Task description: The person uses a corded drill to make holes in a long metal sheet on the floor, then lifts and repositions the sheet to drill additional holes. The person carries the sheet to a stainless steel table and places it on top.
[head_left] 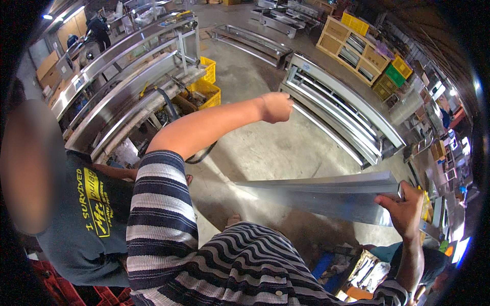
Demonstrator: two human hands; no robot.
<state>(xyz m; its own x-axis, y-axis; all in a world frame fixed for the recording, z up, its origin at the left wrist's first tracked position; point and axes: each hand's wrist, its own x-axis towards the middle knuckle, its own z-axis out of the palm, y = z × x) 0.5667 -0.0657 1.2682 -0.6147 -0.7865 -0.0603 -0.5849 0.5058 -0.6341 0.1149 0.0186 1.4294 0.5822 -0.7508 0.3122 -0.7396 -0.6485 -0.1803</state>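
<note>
My right hand (406,209) grips the right end of a long bent sheet-metal channel (332,196), thumb on the near side. The silver channel stretches leftward in front of my body, its far end narrow and washed out by glare. My left arm is stretched forward and across, and my left hand (276,107) is closed in a fist. It overlaps the left end of a metal frame (337,112) in the picture; whether it touches the frame or holds anything is hidden.
A person in a dark printed shirt (87,224) stands close at my left. Beyond are a metal workbench (127,97), yellow crates (204,97) and a wooden shelf unit (352,48). Another person (426,262) is low at the right, beside a tray of tools (365,270).
</note>
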